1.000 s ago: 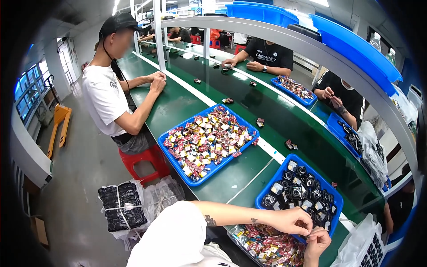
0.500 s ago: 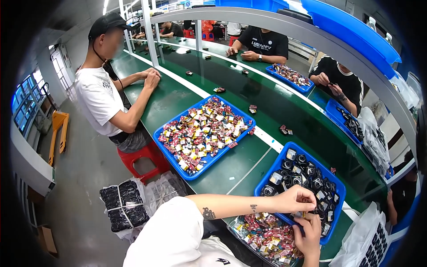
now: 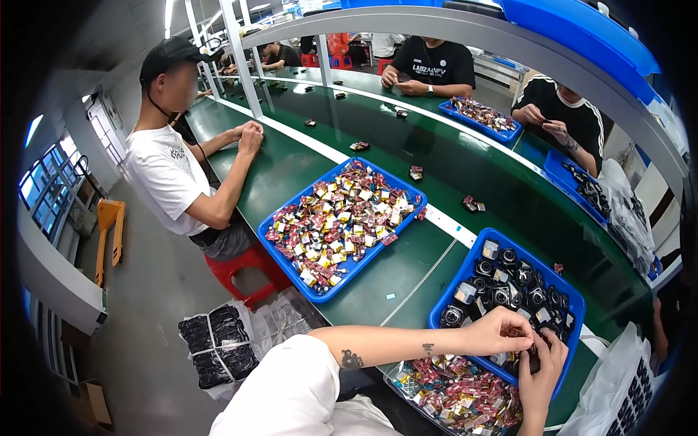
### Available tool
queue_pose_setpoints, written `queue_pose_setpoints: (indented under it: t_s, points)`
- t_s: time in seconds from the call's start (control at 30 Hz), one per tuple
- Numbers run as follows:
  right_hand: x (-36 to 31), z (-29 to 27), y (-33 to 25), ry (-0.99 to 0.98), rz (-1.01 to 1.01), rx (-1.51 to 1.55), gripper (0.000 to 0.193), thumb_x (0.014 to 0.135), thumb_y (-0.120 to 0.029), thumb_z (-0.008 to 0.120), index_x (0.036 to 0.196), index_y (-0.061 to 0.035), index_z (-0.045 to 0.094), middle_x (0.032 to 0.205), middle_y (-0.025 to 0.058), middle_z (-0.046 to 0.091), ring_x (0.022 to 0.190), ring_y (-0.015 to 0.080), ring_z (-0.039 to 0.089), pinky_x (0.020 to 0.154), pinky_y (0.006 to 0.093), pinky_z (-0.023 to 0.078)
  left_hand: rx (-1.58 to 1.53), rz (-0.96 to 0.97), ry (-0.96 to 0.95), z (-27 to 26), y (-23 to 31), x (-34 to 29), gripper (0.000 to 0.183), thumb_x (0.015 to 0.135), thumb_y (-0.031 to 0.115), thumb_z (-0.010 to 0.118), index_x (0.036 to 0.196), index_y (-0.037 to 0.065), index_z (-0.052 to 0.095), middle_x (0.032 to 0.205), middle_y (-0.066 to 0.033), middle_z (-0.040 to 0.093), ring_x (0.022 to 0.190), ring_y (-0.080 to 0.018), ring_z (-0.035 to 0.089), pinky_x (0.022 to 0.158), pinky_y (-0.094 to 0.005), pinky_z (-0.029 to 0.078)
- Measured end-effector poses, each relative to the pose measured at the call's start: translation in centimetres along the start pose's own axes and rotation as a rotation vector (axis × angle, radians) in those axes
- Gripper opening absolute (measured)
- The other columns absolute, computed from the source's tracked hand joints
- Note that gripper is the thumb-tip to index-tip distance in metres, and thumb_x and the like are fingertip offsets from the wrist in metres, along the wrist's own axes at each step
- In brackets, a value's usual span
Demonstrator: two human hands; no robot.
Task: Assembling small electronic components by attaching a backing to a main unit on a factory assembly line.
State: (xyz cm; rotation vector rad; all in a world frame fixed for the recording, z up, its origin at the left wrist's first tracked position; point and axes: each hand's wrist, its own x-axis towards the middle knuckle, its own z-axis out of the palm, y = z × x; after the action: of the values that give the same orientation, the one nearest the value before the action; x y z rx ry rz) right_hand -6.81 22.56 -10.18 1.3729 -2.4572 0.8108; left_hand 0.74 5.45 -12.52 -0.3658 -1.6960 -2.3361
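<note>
My left hand (image 3: 500, 331) reaches in from the left over the near edge of a blue tray (image 3: 445, 296). Its thumb and fingers are closed in a pinch; what lies between them is too small to make out. Close against it, my right hand (image 3: 541, 372) curls round a small black casing (image 3: 533, 359), partly hidden by the fingers. Black casings with round fronts (image 3: 502, 295) and some pale square pieces fill the tray. Just below my left forearm, a clear container holds many small red circuit boards (image 3: 465, 392) with yellow and white parts.
Another blue tray (image 3: 318, 296), heaped with small red boards, stands on the green bench (image 3: 418, 280). Loose boards (image 3: 474, 204) lie along the dark green belt. A seated person (image 3: 163, 167) works at the left, others across. A bundle (image 3: 218, 345) of black pieces sits below; a grey frame (image 3: 465, 23) arches overhead.
My hands have come closer together, the right rising to meet the left over the tray. The black casing now shows in my right hand. The whole view has shifted slightly.
</note>
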Motion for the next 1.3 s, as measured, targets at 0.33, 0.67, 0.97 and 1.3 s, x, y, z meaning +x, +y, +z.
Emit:
queue_pose_setpoints:
  t_s: [0.33, 0.67, 0.97, 1.3]
  points:
    - [0.2, 0.2, 0.5, 0.032, 0.036, 0.063, 0.030, 0.072, 0.000, 0.064, 0.102, -0.0013, 0.062, 0.098, 0.0125, 0.054, 0.094, 0.0294, 0.048, 0.084, 0.0382, 0.039, 0.048, -0.056, 0.014, -0.5, -0.3, -0.2, 0.017, 0.088, 0.016, 0.064, 0.092, -0.001, 0.063, 0.085, -0.0020, 0.061, 0.077, -0.0060, 0.055, 0.070, -0.0219, 0.047]
    - [-1.8, 0.2, 3.0, 0.284, 0.407, 0.860, 0.007, 0.092, -0.005, 0.052, 0.096, -0.0012, 0.048, 0.079, 0.0046, 0.059, 0.058, 0.0056, 0.053, 0.048, 0.0174, 0.043, 0.063, -0.144, 0.073, 1.5, 1.0, -0.5, 0.011, 0.085, 0.011, 0.065, 0.085, 0.001, 0.062, 0.080, -0.0009, 0.062, 0.075, -0.0054, 0.056, 0.070, -0.0215, 0.047]
    - [0.0, 1.6, 1.8, 0.119, 0.457, 1.241, 0.026, 0.080, 0.005, 0.065, 0.100, 0.0005, 0.048, 0.092, 0.0107, 0.062, 0.081, 0.0140, 0.063, 0.068, 0.0253, 0.056, 0.160, -0.169, 0.225, 0.8, 2.1, -1.6, 0.009, 0.086, 0.005, 0.062, 0.081, 0.000, 0.058, 0.072, -0.0036, 0.061, 0.059, -0.0073, 0.058, 0.051, -0.0207, 0.049]
    - [-0.8, 0.5, 0.8, 0.085, 0.347, 1.330, 0.028, 0.080, 0.009, 0.059, 0.107, 0.0014, 0.055, 0.095, 0.0055, 0.054, 0.083, 0.0059, 0.056, 0.066, 0.0190, 0.050, 0.281, -0.157, 0.272, 2.4, 1.3, -1.5, 0.006, 0.082, 0.002, 0.064, 0.080, -0.002, 0.061, 0.070, -0.0013, 0.060, 0.060, -0.0027, 0.054, 0.050, -0.0182, 0.041]
